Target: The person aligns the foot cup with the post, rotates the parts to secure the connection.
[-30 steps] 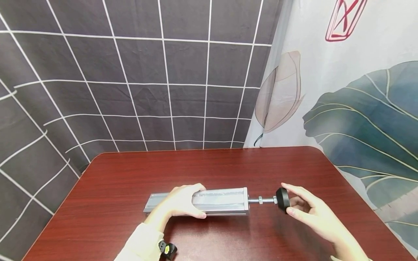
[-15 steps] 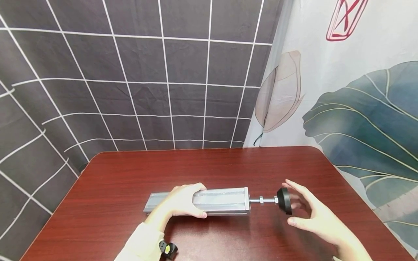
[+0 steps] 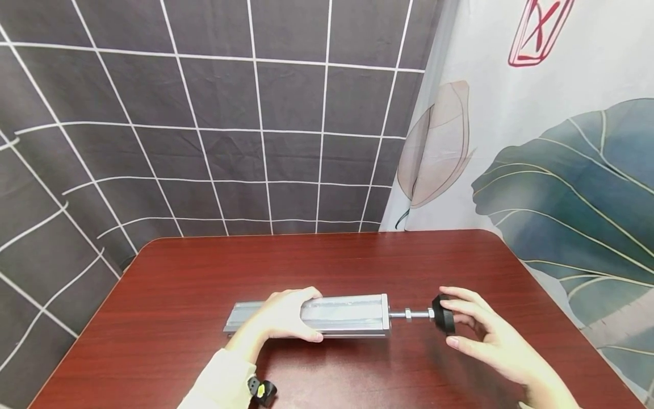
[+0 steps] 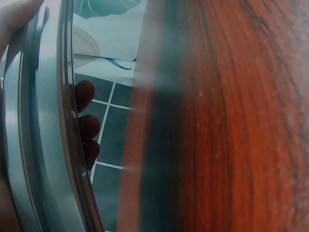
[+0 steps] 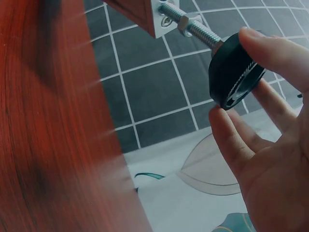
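A silver aluminium extrusion [image 3: 347, 315] lies lengthwise above the red-brown table, its flat end plate [image 3: 385, 314] to the right. My left hand [image 3: 288, 315] grips it from above near its middle; in the left wrist view, fingertips [image 4: 86, 96] curl past its far side. A threaded rod with a nut [image 3: 408, 314] sticks out of the end plate and carries a round black leveling foot [image 3: 443, 314]. Around the rim of that foot, my right hand [image 3: 493, 335] sets its fingertips and thumb. In the right wrist view the leveling foot [image 5: 235, 72] sits between the spread digits.
The wooden table [image 3: 327, 261] reaches back to a dark grid-patterned curtain [image 3: 291, 153]. A white curtain with leaf prints [image 3: 536, 125] hangs at the right. A small black device [image 3: 263, 392] is on the left wrist.
Half a second ago my right fingers had spread away from the leveling foot; now they are back around its rim. My left hand and the extrusion stay nearly in place.
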Demonstrator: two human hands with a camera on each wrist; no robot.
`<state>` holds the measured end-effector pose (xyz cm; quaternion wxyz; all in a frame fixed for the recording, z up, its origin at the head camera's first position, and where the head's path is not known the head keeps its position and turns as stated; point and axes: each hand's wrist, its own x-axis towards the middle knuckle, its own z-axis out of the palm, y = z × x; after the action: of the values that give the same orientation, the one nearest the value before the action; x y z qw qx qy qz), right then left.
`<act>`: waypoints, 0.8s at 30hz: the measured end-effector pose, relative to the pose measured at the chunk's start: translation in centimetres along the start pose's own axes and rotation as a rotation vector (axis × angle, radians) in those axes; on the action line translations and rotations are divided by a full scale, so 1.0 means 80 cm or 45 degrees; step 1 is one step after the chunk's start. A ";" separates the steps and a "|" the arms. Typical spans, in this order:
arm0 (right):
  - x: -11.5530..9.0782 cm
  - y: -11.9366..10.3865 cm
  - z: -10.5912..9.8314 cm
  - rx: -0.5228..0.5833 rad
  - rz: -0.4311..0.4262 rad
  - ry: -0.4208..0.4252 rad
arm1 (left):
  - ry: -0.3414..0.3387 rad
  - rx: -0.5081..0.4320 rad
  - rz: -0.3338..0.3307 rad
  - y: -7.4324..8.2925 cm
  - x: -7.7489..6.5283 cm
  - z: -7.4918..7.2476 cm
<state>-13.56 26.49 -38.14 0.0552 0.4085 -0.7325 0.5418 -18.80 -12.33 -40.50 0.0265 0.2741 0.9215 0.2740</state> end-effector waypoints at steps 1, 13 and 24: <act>0.000 -0.001 -0.001 -0.031 0.020 0.004 | -0.002 0.002 0.000 0.000 0.000 0.000; -0.001 -0.004 0.005 -0.240 0.255 0.174 | 0.002 0.038 0.014 0.004 -0.001 0.002; 0.003 -0.010 0.007 -0.253 0.351 0.186 | 0.001 0.041 0.004 0.004 -0.001 0.002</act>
<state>-12.98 25.80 -37.65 0.0736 0.2562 -0.8255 0.4974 -18.55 -12.04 -40.51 0.0213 0.2757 0.9253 0.2594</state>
